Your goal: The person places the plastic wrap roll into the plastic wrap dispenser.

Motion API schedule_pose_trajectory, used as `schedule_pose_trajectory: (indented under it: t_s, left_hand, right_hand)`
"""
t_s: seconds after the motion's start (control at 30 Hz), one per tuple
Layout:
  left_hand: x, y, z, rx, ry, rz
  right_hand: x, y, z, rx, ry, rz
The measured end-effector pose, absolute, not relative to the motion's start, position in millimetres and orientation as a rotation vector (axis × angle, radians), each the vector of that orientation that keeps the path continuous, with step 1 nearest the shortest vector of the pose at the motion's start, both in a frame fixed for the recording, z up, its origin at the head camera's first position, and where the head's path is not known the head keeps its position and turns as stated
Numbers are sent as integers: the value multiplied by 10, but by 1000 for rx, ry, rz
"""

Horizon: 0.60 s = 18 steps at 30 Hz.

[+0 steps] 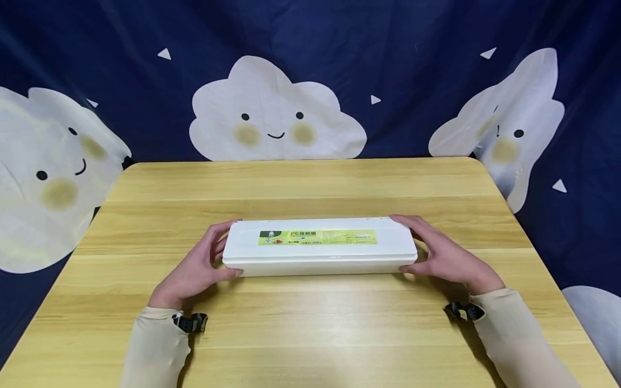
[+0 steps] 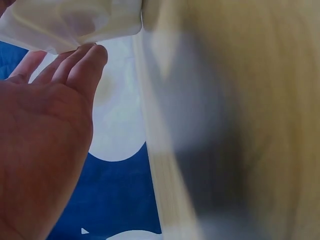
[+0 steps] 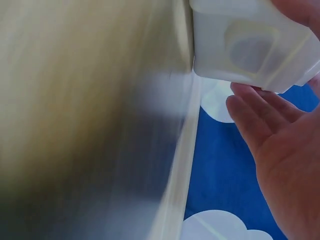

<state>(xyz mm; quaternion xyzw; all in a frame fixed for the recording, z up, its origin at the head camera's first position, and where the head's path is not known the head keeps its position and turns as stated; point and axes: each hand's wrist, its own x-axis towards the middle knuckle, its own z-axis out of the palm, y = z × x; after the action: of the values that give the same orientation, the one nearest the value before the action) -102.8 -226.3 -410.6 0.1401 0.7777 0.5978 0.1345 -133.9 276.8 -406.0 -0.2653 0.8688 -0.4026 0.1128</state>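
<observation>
A long white cling film box (image 1: 320,252) with a green and yellow label (image 1: 317,237) lies lengthwise across the middle of the table. My left hand (image 1: 199,269) grips its left end, thumb on the near side and fingers round the far side. At the opposite end, my right hand (image 1: 443,256) holds the box in the same way. The left wrist view shows the box's end wall (image 2: 75,22) above the fingers of that hand (image 2: 45,130). In the right wrist view, fingertips touch the far side by a round recess (image 3: 250,47) in the end.
The pale wooden table (image 1: 320,334) has rounded far corners. Behind it hangs a dark blue curtain (image 1: 398,43) printed with white smiling clouds (image 1: 276,102). Both forearms wear beige sleeves (image 1: 155,345) with black straps (image 1: 190,322) at the wrists.
</observation>
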Motion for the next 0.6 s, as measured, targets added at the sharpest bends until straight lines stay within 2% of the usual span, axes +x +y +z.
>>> schedule_pose_trajectory:
  t_s: [0.3,0.6]
  left_hand:
    - [-1018,-2245,-4089,360,2271,1721]
    - [-1027,-2270,-4108,493,2258,1722]
  right_hand:
    - [-1333,2759,-4069,-823,2568,-1172]
    - [-1338,2753,-4084,-908,2593,-1156]
